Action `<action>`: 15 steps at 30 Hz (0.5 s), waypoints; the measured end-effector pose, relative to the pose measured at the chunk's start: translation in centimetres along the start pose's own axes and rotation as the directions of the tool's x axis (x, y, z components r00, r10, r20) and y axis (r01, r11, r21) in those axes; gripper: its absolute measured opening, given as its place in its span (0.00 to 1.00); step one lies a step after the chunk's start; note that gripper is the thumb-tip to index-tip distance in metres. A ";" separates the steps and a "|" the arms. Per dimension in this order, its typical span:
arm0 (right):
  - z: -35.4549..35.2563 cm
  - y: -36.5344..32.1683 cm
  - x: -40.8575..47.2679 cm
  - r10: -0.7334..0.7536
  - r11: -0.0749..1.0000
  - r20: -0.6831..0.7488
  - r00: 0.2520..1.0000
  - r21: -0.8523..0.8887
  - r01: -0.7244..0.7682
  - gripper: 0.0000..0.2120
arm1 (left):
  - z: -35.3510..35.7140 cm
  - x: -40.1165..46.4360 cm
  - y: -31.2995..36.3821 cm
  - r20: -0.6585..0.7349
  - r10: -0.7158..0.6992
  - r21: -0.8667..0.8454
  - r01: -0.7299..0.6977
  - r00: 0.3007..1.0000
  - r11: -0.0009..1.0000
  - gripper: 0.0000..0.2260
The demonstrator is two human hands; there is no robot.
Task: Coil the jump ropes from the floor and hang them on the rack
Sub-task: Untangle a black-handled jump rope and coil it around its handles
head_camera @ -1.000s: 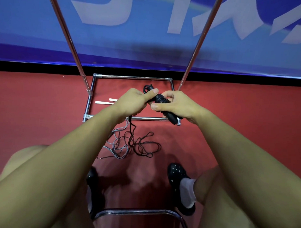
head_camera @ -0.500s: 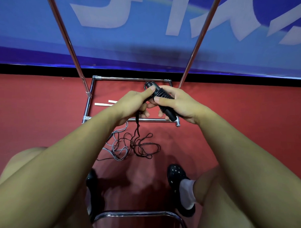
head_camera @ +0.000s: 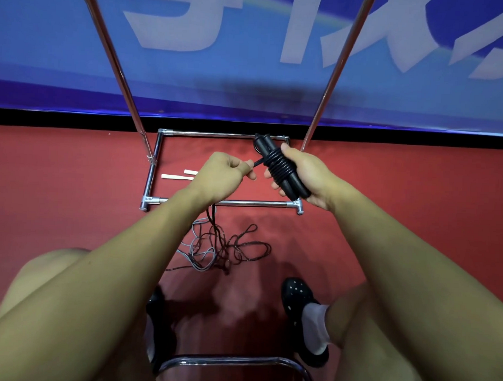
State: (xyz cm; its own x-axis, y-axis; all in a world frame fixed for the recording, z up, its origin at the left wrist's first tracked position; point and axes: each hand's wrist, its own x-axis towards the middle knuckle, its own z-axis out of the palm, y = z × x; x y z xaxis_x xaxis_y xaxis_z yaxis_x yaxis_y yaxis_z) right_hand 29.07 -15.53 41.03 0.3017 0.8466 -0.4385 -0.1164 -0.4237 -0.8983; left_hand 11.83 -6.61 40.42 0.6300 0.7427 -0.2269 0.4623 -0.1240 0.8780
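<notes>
My right hand [head_camera: 308, 175] grips the two black handles of a jump rope [head_camera: 279, 168], held together with several turns of black cord wound round them. My left hand [head_camera: 225, 175] pinches the cord just left of the handles. From it the cord drops behind my forearm to a loose black tangle [head_camera: 242, 247] on the red floor. A grey rope [head_camera: 199, 254] lies mixed into that tangle on its left. The chrome rack [head_camera: 244, 203] stands right behind my hands, its base frame on the floor and two uprights rising out of view.
Two pale flat sticks [head_camera: 173, 176] lie inside the rack's base. A blue banner wall [head_camera: 249, 62] closes off the back. My black shoes [head_camera: 298, 294] stand near the ropes, and a curved chrome tube [head_camera: 224, 360] crosses the bottom edge.
My hands have drawn apart: the left one has pulled the cord out to the left, and more turns of cord now show round the handles in my right hand.
</notes>
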 end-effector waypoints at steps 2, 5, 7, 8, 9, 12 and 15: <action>-0.1 0.2 -0.1 -0.028 0.999 0.000 1.000 -0.036 0.028 0.18 | 0.0 0.0 0.2 -0.007 0.022 0.015 -0.022 1.000 1.000 0.18; -0.3 0.5 0.1 -0.068 0.995 0.016 0.998 -0.069 0.069 0.16 | 0.1 0.1 0.2 0.022 0.021 0.068 -0.022 1.000 0.997 0.20; -0.5 0.7 0.2 -0.091 0.992 0.016 0.996 -0.081 0.092 0.16 | 0.3 0.2 0.0 0.040 -0.009 0.023 0.008 0.999 1.000 0.19; -0.5 0.7 0.4 -0.103 0.990 0.010 0.995 -0.092 0.104 0.15 | 0.4 0.3 0.0 0.043 -0.024 -0.028 0.025 0.999 0.999 0.18; -0.5 0.7 0.4 -0.115 0.988 0.005 0.993 -0.104 0.115 0.15 | 0.5 0.3 -0.1 0.044 -0.033 -0.074 0.036 0.998 0.997 0.16; -0.5 0.8 0.5 -0.144 0.979 -0.004 0.990 -0.149 0.142 0.14 | 0.4 0.3 -0.1 0.046 -0.035 -0.129 0.040 0.998 0.991 0.13; -0.5 0.8 0.5 -0.154 0.967 0.015 0.988 -0.205 0.154 0.14 | 0.2 0.2 -0.1 0.033 -0.016 -0.100 0.019 0.999 0.995 0.10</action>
State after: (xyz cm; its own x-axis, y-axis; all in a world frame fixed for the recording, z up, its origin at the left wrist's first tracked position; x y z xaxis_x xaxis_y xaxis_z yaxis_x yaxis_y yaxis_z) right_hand 29.58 -15.65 40.10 0.3019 0.9066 -0.2949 0.1279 -0.3451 -0.9298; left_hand 12.07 -6.56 40.23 0.6426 0.7227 -0.2548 0.4100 -0.0434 0.9110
